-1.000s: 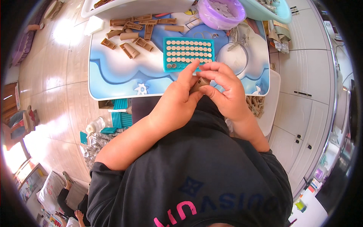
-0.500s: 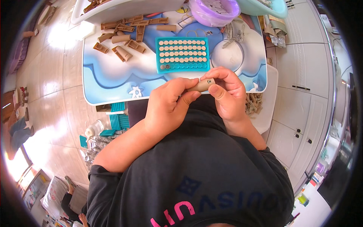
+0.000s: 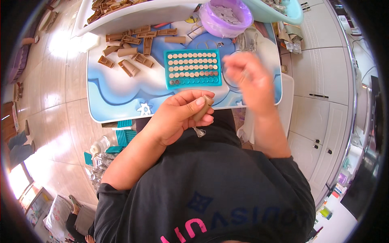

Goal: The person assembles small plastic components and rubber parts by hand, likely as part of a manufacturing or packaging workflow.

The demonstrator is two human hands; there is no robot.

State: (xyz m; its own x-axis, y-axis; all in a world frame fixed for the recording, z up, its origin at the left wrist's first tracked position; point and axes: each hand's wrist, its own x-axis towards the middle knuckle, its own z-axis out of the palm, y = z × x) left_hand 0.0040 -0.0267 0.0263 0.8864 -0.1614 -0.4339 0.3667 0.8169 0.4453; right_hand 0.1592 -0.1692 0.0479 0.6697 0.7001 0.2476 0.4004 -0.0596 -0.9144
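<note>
My left hand (image 3: 172,117) is closed round a tan plastic tube (image 3: 205,107), held upright and slightly tilted at the table's near edge. A small bundle of clear wire (image 3: 199,132) hangs below the tube. My right hand (image 3: 254,83) is raised over the table's right side, just right of the teal tray, and motion smears its fingers. Whether it holds anything, I cannot make out. The teal tray (image 3: 194,86) carries rows of small round button cells, mostly pale-topped, some darker; its nearest row has two dark cells at the left and vacant round slots beyond.
Brown plastic half-shells and tubes (image 3: 148,45) lie loose at the table's far left. A white bin (image 3: 133,20) of brown parts, a purple lined bowl (image 3: 227,29) of pale pieces and a pale teal tub (image 3: 279,14) line the far edge. Teal trays (image 3: 121,135) sit below left.
My right hand has let go of the tube and moved up and right, away from my left hand. My left hand has turned the tube more upright and lowered it slightly.
</note>
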